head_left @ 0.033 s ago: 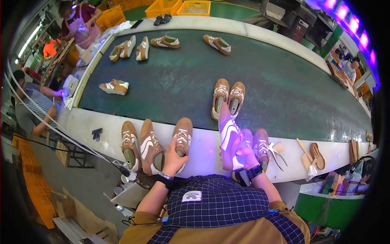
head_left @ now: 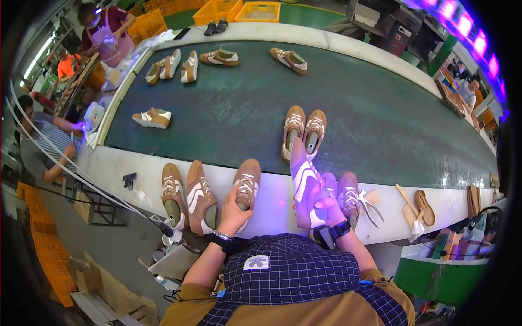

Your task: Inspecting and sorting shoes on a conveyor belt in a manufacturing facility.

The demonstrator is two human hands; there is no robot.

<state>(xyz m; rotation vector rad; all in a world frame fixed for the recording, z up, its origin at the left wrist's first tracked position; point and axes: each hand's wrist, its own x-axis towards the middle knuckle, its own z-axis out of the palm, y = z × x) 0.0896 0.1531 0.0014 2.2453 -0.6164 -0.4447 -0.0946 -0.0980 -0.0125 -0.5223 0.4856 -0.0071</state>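
Observation:
My left hand (head_left: 234,212) is closed on a brown sneaker (head_left: 248,182) with white laces, its toe pointing away from me. In my right hand (head_left: 328,210) is a second brown sneaker (head_left: 302,175), tipped on its side with its white stripe showing under violet light. Left of my left hand stands a pair of sneakers (head_left: 174,187) on the white ledge. Another pair (head_left: 347,190) stands just right of the shoe in my right hand, partly hidden by it. Beyond, a further pair (head_left: 304,127) sits on the green belt.
Pincers (head_left: 371,208), a wooden-handled tool (head_left: 406,202) and a brown sole (head_left: 425,208) lie at the right on the white ledge (head_left: 272,217). Several sneakers rest on the far belt (head_left: 217,103). Co-workers (head_left: 106,32) work at the left. Yellow crates (head_left: 258,11) stand behind.
The sneaker in my left hand has shifted slightly to the right. My right hand and its sneaker stay nearly in place.

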